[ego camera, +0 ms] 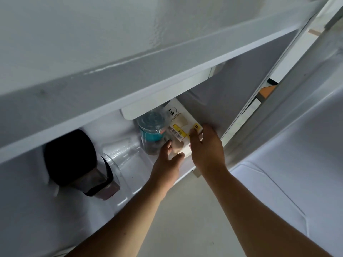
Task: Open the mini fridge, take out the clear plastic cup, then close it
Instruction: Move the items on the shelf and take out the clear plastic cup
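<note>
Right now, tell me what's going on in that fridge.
The mini fridge door is open. Both hands are on the white and yellow carton at the right: left hand at its near end, right hand on top. The clear plastic cup lies on its side, untouched, left of a teal-labelled jar.

The fridge [130,75] is white and stands open, seen from above. Its door [297,127] is swung wide out toward 3 o'clock, the pale moulded inner liner facing the camera. The lit white compartment shows below the top front edge, which runs slantwise across the view.

The cup [120,154] is clear, empty plastic. It lies on its side on the fridge floor, at about 8 o'clock from the centre of the view. Its rim points toward 7 o'clock, its base toward 1 o'clock. No hand touches it. Its walls are faint against the white floor.
</note>
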### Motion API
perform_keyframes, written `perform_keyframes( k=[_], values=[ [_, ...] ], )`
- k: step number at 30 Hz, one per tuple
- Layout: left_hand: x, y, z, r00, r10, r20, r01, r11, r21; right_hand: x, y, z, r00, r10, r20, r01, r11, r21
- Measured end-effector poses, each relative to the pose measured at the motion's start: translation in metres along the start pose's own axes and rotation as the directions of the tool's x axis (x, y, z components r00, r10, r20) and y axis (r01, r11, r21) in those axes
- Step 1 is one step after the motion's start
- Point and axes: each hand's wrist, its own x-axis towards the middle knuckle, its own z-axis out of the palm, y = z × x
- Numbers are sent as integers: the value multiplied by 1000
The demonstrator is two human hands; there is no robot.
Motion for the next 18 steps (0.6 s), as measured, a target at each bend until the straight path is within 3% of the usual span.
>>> perform_keyframes(
  k=[2,4,7,9,13,18],
  values=[
    [1,-1,-5,1000,-3,-9,3,1000,17,4,1,-1,999,31,11,-31,999,-4],
    [0,-2,-12,991,30,-130,-27,999,25,-2,-5,-3,1000,5,-7,-6,996,-90],
    [-9,2,-25,900,28,-435,-67,995,-74,-15,-21,-8,950,-270,-155,223,938,-264],
    [-15,10,-31,830,-15,-557,-144,960,-239,-18,-37,-10,912,-369,-182,327,919,-221],
    [-18,41,-38,773,-61,-632,-264,874,-408,-5,-67,1,982,-188,13,188,982,-8],
    [-6,59,-47,794,13,-608,-280,895,-347,17,-75,3,977,25,210,-54,989,136]
  ],
)
